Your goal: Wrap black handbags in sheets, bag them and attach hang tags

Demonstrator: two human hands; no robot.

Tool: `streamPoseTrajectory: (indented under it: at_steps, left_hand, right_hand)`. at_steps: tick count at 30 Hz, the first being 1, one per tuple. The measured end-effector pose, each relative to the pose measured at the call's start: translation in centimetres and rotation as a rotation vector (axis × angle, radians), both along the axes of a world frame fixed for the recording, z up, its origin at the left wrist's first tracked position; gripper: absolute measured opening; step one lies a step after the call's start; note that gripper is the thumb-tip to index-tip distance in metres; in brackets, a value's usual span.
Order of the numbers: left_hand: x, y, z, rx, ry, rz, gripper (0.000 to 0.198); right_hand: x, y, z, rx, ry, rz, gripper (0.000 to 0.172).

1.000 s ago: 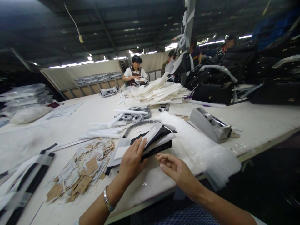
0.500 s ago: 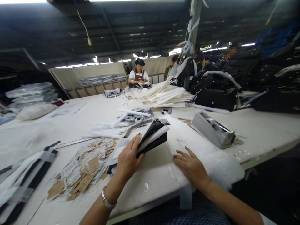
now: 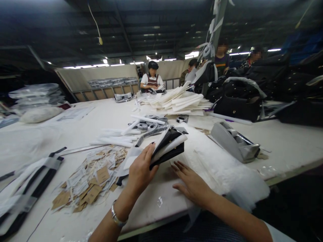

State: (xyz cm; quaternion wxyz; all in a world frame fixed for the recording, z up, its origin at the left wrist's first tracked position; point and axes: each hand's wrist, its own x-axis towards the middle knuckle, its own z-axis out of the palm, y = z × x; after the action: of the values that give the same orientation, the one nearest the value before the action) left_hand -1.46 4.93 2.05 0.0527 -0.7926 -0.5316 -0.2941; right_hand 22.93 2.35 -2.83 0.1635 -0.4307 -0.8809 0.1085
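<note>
My left hand grips a small black bag with white padding paper sticking out of it, tilted above the table. My right hand holds nothing; its fingers are apart, just right of the bag and close to the white foam sheets. Left of my left hand spreads a heap of brown and white paper tags with strings. Behind the bag lie white rolled tubes and wrapped grey-black straps. The bag's underside is hidden.
A grey tape dispenser sits at the right. Wrapped black straps lie at the left edge. Farther back are a pile of white sheets, black handbags and a seated person. The table's front edge runs near my body.
My right hand has moved left, closer to the bag. My left hand keeps its hold on the bag. The view has shifted slightly.
</note>
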Motion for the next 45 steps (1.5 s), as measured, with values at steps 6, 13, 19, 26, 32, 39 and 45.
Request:
streamPoseTrajectory:
  at_steps: [6, 13, 19, 26, 32, 39, 45]
  left_hand:
    - [1.0, -0.1, -1.1, 0.033, 0.077, -0.076, 0.083]
    - [3.5, -0.3, -3.5, 0.114, 0.285, -0.078, 0.07]
    - [3.1, -1.0, -3.6, 0.164, 0.364, -0.086, 0.055]
    - [1.3, -2.8, -4.8, 0.352, 0.417, -0.083, 0.046]
    - [1.7, -2.6, -5.5, 0.391, 0.4, -0.136, 0.046]
    - [2.3, -2.3, -6.6, 0.43, 0.321, -0.091, 0.044]
    - [2.5, -2.3, -6.5, 0.444, 0.277, -0.076, 0.044]
  right_hand:
    - [-2.3, 3.1, -1.6, 0.078, -0.098, -0.121, 0.053]
    - [-0.5, -0.7, 0.2, 0.267, 0.11, 0.079, 0.024]
    - [3.1, -0.2, 5.2, 0.572, 0.175, 0.239, 0.039]
    - [0.8, 5.0, 8.4, 0.205, -0.033, 0.128, 0.033]
    - [-4.0, 14.2, 9.6, -0.067, -0.277, -0.083, 0.02]
    - [-4.7, 21.1, 6.0, -0.245, -0.583, -0.305, 0.031]
    - [-4.8, 21.9, 5.4, -0.327, -0.656, -0.35, 0.034]
